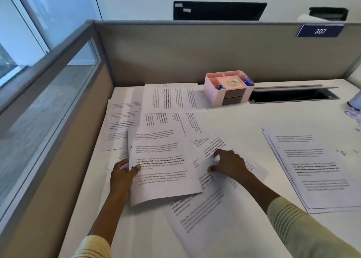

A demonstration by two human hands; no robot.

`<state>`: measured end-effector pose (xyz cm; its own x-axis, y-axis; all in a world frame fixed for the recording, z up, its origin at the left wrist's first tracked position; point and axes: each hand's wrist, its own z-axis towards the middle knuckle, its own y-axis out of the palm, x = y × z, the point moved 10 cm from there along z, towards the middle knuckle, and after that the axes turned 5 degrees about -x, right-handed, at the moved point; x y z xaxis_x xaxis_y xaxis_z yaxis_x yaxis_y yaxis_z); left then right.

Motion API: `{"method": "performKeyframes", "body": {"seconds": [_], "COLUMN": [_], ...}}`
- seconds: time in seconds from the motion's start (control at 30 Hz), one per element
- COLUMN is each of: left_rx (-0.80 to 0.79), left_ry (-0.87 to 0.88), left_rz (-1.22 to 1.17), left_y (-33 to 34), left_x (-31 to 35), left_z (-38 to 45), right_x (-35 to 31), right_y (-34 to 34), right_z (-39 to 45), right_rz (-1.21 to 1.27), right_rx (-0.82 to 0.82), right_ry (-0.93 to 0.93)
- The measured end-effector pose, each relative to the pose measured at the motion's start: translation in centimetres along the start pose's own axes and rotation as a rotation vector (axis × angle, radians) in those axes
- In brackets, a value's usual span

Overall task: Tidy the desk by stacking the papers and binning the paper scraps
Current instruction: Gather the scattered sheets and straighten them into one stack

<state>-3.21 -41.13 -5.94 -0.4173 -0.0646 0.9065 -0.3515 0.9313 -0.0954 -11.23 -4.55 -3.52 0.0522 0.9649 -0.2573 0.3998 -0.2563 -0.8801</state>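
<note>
left hand (123, 171): pinches left edge of printed sheet (162, 165) | right hand (227, 165): fingers spread, pressing loose sheet (211, 150) beneath, gripping nothing | handling: thin, limp, slippery; grip by edges | neat stack (316, 171): well right of right hand

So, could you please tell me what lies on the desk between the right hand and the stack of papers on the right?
In the head view, bare desk separates the right hand from the stack of papers; only the sheet under that hand reaches partway.
</note>
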Motion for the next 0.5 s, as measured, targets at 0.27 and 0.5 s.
{"method": "performKeyframes", "body": {"seconds": [0.27,0.5], "left_rx": [0.023,-0.050], "left_ry": [-0.006,-0.034], "left_rz": [0.158,0.724], "left_y": [-0.8,4.4], "left_x": [-1.2,-1.1], "left_z": [-3.0,-7.7], "right_x": [6.7,7.7], "right_y": [-4.1,-3.5], "right_z": [-0.7,-2.1], "right_rz": [0.026,0.014], "right_rx": [0.283,0.193], "right_ry": [0.256,0.371]}}
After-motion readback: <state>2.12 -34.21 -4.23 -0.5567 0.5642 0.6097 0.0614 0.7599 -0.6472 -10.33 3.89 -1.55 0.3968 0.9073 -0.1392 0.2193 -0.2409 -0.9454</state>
